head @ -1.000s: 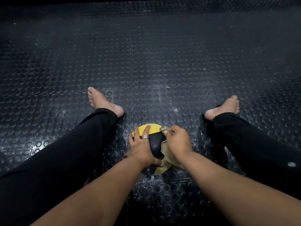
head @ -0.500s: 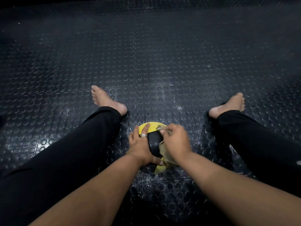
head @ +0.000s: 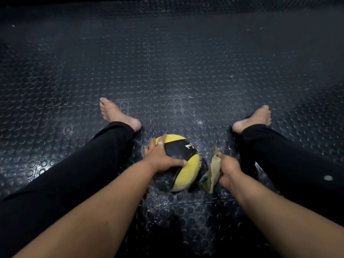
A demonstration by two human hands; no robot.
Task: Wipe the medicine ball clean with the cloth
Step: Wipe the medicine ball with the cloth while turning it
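Observation:
A yellow and black medicine ball rests on the studded floor between my legs. My left hand lies over its left top, fingers spread and curved round it, thumb on the near side, a ring on one finger. To the right of the ball, my right hand grips a crumpled beige cloth. The cloth hangs just off the ball's right side, with a small gap between them.
Black studded rubber floor stretches ahead. My two legs in black trousers, bare left foot and bare right foot, flank the ball on both sides. Wet shine shows on the floor around the ball.
My right hand has pulled the cloth off the top of the ball to its right side. More of the ball's black band and yellow panel now shows. The left hand stays on the ball.

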